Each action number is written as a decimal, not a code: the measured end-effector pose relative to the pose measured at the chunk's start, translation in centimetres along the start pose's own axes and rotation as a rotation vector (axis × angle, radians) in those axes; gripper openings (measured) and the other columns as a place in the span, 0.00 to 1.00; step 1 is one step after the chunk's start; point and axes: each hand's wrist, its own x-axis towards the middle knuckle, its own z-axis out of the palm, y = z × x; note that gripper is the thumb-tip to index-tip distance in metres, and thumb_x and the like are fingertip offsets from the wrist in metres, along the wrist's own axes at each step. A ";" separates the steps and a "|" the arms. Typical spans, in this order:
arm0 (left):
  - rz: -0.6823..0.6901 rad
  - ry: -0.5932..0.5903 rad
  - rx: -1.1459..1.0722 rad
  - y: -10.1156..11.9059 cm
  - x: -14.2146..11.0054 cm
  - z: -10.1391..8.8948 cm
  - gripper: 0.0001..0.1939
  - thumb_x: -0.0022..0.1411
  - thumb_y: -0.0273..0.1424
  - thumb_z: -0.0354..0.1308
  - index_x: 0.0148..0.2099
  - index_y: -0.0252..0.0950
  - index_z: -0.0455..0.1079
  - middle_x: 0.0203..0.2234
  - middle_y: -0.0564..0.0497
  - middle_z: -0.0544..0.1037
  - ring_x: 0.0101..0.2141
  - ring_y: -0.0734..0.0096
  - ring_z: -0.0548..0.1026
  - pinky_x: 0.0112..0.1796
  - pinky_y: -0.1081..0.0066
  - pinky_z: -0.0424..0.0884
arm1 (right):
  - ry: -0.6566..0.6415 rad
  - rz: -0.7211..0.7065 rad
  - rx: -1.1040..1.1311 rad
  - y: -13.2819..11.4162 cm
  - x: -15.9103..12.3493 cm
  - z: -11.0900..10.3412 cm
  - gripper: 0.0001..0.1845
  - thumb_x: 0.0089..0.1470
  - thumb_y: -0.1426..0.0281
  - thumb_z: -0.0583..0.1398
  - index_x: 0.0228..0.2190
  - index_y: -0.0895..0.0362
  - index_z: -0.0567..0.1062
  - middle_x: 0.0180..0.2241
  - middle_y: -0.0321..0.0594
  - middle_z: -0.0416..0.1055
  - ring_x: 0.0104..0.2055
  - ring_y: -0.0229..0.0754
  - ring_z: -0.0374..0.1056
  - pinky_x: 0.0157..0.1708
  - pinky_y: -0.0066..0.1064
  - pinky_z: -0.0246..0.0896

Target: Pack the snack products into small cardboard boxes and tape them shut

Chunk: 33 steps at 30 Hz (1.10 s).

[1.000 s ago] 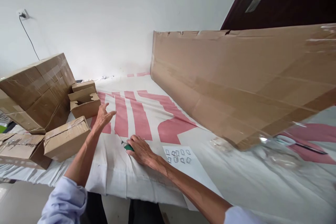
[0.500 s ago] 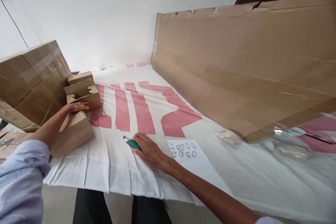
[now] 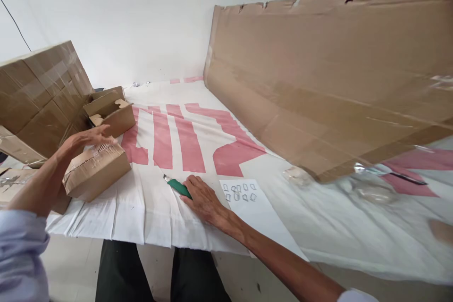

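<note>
My right hand (image 3: pixel 204 199) rests on the cloth with its fingers closed around a green utility knife (image 3: pixel 179 188). The knife's tip points away to the left. At the left, my left hand (image 3: pixel 92 136) is stretched out over the far side of a small closed cardboard box (image 3: pixel 101 170); whether the fingertips touch it I cannot tell. A ragged perforated strip runs along that box's top. Just behind it stands an open cardboard box (image 3: pixel 120 120) with its flaps up, close to the left fingers.
A large cardboard box (image 3: pixel 42 89) stands at the left, another large cardboard piece (image 3: pixel 318 80) at the right. Paper with pencilled shapes (image 3: pixel 262 217) lies right of my right hand. Farther right are clear plastic wrapping (image 3: pixel 375 193) and a pen-like object (image 3: pixel 406 178). White-and-red cloth (image 3: pixel 159 212) covers the table.
My left hand has lifted off the small closed box and its fingers have straightened, so more of the box top shows. The utility knife stays in my right hand. The view has shifted slightly.
</note>
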 end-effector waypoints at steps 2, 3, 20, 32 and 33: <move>-0.003 -0.092 0.057 0.2 -3.0 0.3 0.65 0.47 0.59 0.71 0.77 0.35 0.51 0.68 0.30 0.68 0.65 0.35 0.69 0.60 0.51 0.69 | -0.015 0.010 -0.011 0.1 0.0 -0.1 0.04 0.60 0.70 0.62 0.39 0.54 0.73 0.41 0.46 0.73 0.44 0.52 0.70 0.43 0.40 0.64; -0.021 -0.119 0.110 0.3 -4.6 0.6 0.68 0.43 0.57 0.73 0.78 0.36 0.48 0.68 0.30 0.67 0.65 0.33 0.69 0.60 0.48 0.68 | -0.025 0.025 -0.014 0.2 0.1 -0.2 0.03 0.61 0.70 0.61 0.39 0.54 0.73 0.41 0.46 0.73 0.44 0.52 0.70 0.42 0.39 0.64; 0.302 0.109 0.046 9.0 -16.6 9.5 0.61 0.48 0.43 0.76 0.77 0.41 0.48 0.68 0.35 0.66 0.67 0.33 0.65 0.65 0.38 0.58 | 0.067 0.148 -0.081 1.4 4.5 1.3 0.10 0.63 0.69 0.59 0.45 0.56 0.76 0.48 0.51 0.77 0.53 0.53 0.71 0.51 0.37 0.64; 0.179 0.276 -0.732 1.7 -18.5 15.2 0.51 0.47 0.38 0.76 0.69 0.42 0.56 0.67 0.35 0.67 0.69 0.39 0.64 0.62 0.44 0.70 | 0.260 -0.095 0.339 -3.0 5.9 -3.6 0.16 0.71 0.64 0.53 0.46 0.55 0.79 0.47 0.49 0.77 0.51 0.49 0.74 0.49 0.39 0.71; 0.185 0.301 -0.758 2.0 -18.8 15.6 0.49 0.48 0.38 0.76 0.67 0.42 0.57 0.66 0.36 0.68 0.68 0.40 0.66 0.62 0.45 0.70 | 0.273 -0.125 0.388 -3.8 5.8 -4.2 0.16 0.70 0.65 0.54 0.47 0.55 0.80 0.48 0.49 0.77 0.52 0.49 0.74 0.50 0.40 0.72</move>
